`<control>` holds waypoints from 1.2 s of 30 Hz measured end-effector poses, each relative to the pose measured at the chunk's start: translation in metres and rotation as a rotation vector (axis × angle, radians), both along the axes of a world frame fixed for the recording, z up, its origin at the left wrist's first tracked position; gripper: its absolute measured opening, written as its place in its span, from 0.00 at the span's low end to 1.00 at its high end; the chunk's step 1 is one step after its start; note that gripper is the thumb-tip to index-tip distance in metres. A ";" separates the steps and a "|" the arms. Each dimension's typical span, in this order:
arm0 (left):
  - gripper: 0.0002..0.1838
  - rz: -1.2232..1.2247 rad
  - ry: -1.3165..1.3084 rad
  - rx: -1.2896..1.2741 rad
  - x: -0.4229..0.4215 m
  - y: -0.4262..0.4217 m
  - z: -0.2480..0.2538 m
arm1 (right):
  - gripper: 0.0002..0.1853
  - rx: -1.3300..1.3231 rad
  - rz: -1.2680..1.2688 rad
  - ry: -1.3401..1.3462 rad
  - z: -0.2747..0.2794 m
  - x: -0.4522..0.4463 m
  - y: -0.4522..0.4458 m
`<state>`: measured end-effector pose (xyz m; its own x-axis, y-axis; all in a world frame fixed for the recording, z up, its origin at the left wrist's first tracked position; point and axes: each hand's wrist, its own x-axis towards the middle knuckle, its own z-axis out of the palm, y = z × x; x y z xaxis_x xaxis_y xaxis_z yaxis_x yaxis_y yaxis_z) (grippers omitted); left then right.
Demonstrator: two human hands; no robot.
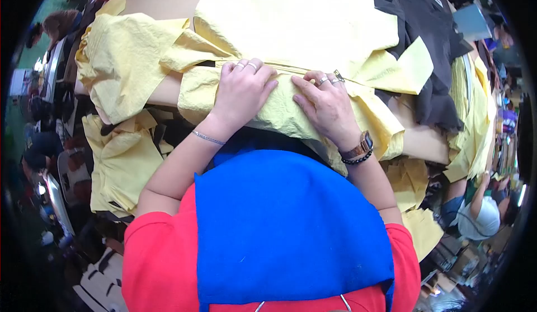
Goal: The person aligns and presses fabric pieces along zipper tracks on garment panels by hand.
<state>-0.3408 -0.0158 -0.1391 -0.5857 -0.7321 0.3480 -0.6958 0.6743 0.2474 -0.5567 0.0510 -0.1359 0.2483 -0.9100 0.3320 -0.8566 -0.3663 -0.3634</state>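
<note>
"Blue cloth (291, 228) lies nearest in the head view, over a red shirt (156, 256); past it, both arms reach to the table (422, 144); where is the yellow fabric (296, 26)?"

"Spread on the table, under both hands; its near flap (279, 105) hangs over the edge toward the body; a fold or seam line runs across by the fingertips."

"And the hands?"

"Left hand (243, 88) has its fingers curled down onto the fabric at that line; right hand (325, 102) rests near it, thumb and forefinger narrowly apart; whether either one pinches the cloth or merely presses it, I cannot tell."

"What could go wrong?"

"Slipping, I'd judge; the hanging flap could drag the layers askew if the fingers bear too lightly; the flap is wrinkled, too, so puckers could get caught along the line."

"Anything to snag?"

"Rings on both hands, perhaps, and the watch (366, 142) on the right wrist; dark cloth (414, 49) also lies partly beneath the yellow at the right, so a hard tug might bring it along; another crumpled yellow piece (128, 54) at the left could get tangled in the same way."
</note>
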 end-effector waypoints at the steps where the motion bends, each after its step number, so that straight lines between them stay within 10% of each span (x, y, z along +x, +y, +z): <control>1: 0.08 0.009 0.014 0.013 0.000 -0.001 -0.001 | 0.17 -0.005 -0.004 0.009 -0.001 0.000 0.000; 36: 0.10 0.128 -0.004 0.025 0.023 -0.017 0.008 | 0.29 0.081 0.005 0.175 0.002 0.022 -0.002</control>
